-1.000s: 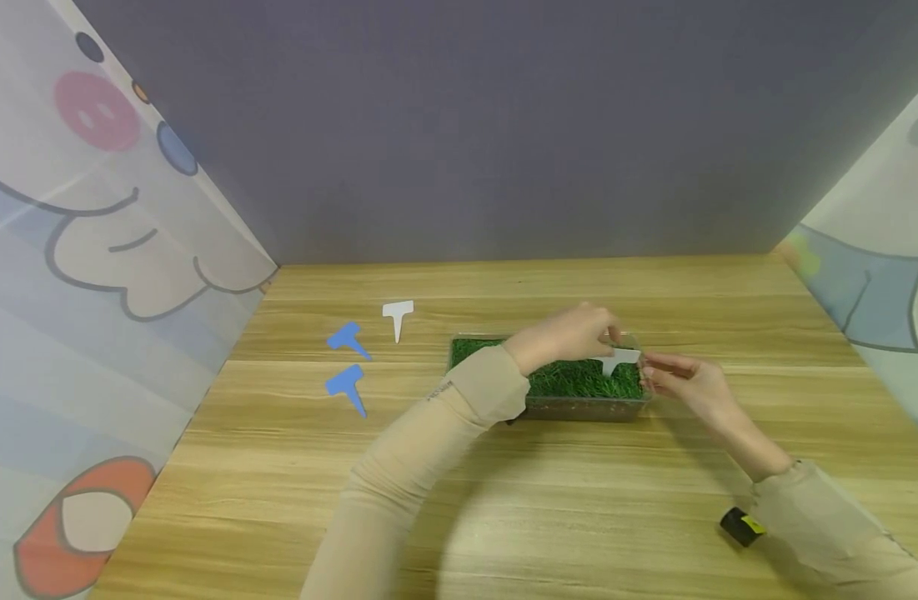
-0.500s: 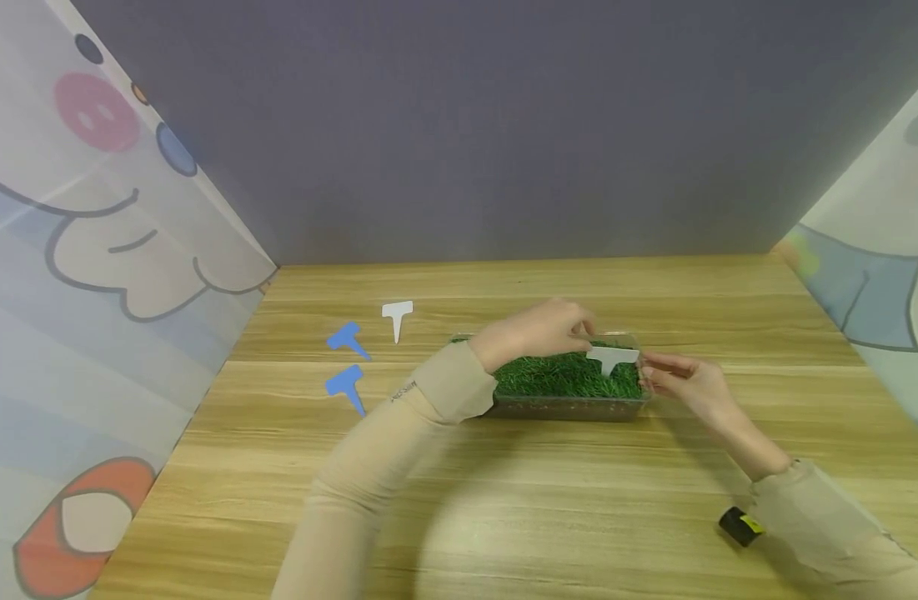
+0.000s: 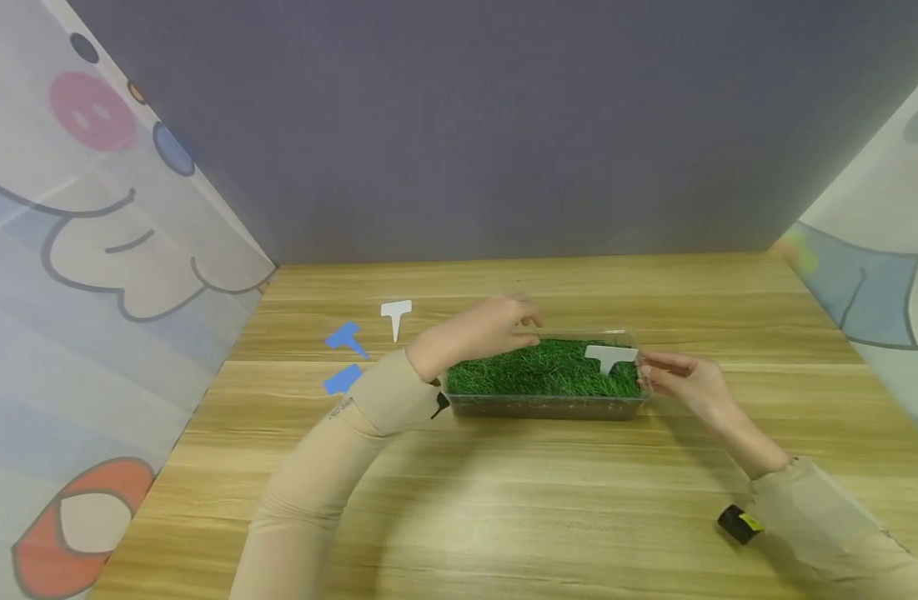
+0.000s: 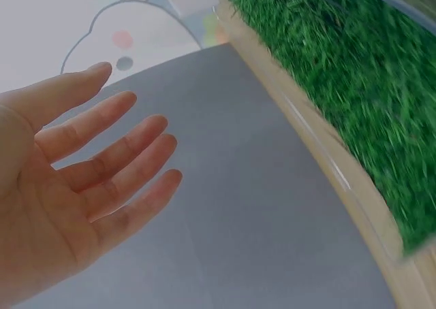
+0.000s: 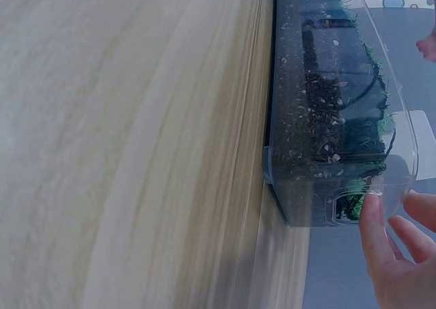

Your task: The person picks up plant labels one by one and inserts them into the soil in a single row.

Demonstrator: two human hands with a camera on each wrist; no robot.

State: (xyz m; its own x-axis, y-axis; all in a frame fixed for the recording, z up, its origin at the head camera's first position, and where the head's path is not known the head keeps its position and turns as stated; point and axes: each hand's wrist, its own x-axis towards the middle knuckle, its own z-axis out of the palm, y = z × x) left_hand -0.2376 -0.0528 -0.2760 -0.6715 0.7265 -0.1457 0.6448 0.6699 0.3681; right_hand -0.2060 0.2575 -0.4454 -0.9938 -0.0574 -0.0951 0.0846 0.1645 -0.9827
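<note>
Observed remotely. One white T-shaped marker stood near the right end of the clear grass tray, stem end lost in the blades; I judged it planted. A second white marker and two blue markers, one farther back and one nearer, lay on the table left of the tray, the nearer partly hidden by the left sleeve. I judged these as left to do.

The left hand held nothing, fingers spread, above the tray's left part. The right hand pinched the tray's right end wall.

Surface: wood-grain tabletop; a black object with a yellow patch lay by the right sleeve. Room: plain grey back panel, cartoon-printed side walls.
</note>
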